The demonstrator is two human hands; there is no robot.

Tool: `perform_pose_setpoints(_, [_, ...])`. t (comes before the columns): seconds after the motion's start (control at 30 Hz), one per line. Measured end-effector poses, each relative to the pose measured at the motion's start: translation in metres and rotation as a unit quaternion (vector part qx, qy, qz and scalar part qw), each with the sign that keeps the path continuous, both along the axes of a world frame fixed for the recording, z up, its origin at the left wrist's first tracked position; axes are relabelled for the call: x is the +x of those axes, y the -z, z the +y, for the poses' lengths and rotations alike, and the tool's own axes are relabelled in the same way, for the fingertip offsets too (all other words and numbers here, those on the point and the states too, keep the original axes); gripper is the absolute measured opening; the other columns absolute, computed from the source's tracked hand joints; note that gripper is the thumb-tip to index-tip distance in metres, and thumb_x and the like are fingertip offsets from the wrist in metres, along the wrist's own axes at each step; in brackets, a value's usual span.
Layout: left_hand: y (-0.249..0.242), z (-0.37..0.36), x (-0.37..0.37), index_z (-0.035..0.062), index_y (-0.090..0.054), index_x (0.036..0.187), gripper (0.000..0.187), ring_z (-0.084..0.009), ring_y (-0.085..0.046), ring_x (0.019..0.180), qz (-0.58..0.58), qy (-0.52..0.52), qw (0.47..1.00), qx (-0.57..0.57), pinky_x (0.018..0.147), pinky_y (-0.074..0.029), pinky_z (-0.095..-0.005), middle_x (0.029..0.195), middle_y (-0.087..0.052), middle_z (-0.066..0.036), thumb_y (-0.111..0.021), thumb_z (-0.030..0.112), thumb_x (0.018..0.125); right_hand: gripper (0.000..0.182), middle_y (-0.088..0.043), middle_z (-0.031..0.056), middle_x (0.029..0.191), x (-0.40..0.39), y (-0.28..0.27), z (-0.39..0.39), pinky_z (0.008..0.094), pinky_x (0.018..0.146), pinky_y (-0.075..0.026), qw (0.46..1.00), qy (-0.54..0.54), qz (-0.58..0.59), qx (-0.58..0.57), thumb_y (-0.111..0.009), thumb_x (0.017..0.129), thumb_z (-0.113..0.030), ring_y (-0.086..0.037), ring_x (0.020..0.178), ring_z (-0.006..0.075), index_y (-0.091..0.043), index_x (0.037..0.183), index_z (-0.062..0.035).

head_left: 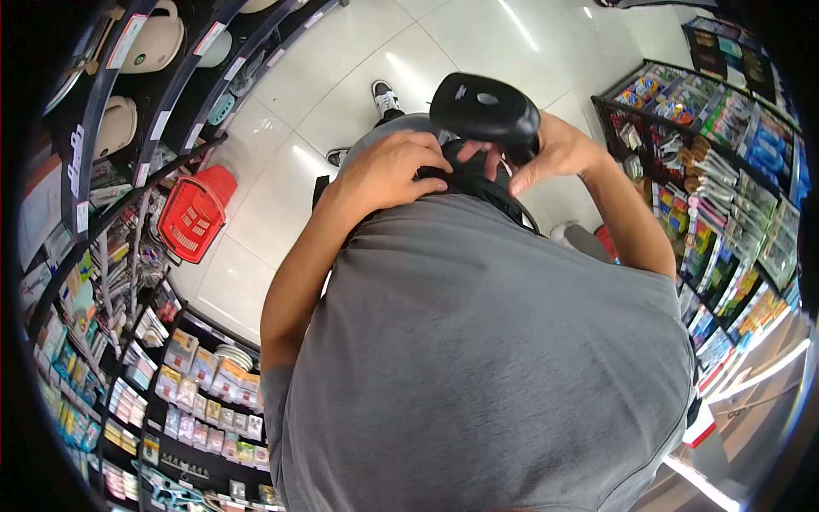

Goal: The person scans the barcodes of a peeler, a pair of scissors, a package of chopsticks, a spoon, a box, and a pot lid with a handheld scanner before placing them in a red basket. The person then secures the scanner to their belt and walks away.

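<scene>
A black handheld barcode scanner (486,107) is in my right hand (563,154), held out in front of my waist. Its handle lies between my thumb and the fingers partly hidden behind the scanner. My left hand (388,171) rests at my waist with its fingers bent over a black waist bag (469,179). The fingertips of that hand are partly hidden by the bag's dark fabric. A black cord or strap (520,213) curves beside the bag below my right hand. My grey shirt (486,341) fills the lower middle of the view.
Shelves with packaged goods (209,401) stand on my left, below racks of beige boards (153,43). A red shopping basket (196,213) sits on the tiled floor (341,77) beside them. On my right is a display rack (717,128) with hanging packets and brushes.
</scene>
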State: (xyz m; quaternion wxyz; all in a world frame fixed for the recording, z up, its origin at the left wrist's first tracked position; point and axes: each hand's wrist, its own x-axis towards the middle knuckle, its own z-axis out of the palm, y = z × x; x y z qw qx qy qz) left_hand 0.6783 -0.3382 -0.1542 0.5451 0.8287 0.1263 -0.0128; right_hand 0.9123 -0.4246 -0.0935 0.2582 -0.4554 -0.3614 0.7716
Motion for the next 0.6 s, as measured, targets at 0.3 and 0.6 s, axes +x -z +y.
perform_pose_setpoints(0.3, [-0.008, -0.014, -0.005, 0.0097, -0.071, 0.081, 0.014, -0.0221, -0.059, 0.087, -0.020, 0.136, 0.981, 0.135, 0.073, -0.050, -0.0365, 0.080, -0.063, -0.002, -0.070, 0.019, 0.071, 0.025, -0.066, 0.0139, 0.082, 0.009, -0.013, -0.087, 0.0259, 0.051, -0.049, 0.972, -0.127, 0.096, -0.173, -0.076, 0.067, -0.005, -0.063, 0.065, 0.0162, -0.061, 0.086, 0.0006])
perform_pose_setpoints(0.6, [0.003, -0.037, -0.006, 0.0063, -0.065, 0.069, 0.013, -0.0260, -0.060, 0.072, -0.081, 0.104, 0.973, 0.192, 0.063, -0.049, -0.0381, 0.069, -0.060, -0.006, -0.069, 0.019, 0.068, 0.024, -0.059, 0.0109, 0.066, -0.038, -0.022, -0.098, 0.0320, 0.056, -0.044, 0.952, -0.087, -0.264, 0.125, -0.062, 0.061, 0.000, -0.059, 0.062, 0.0184, -0.059, 0.084, 0.0017])
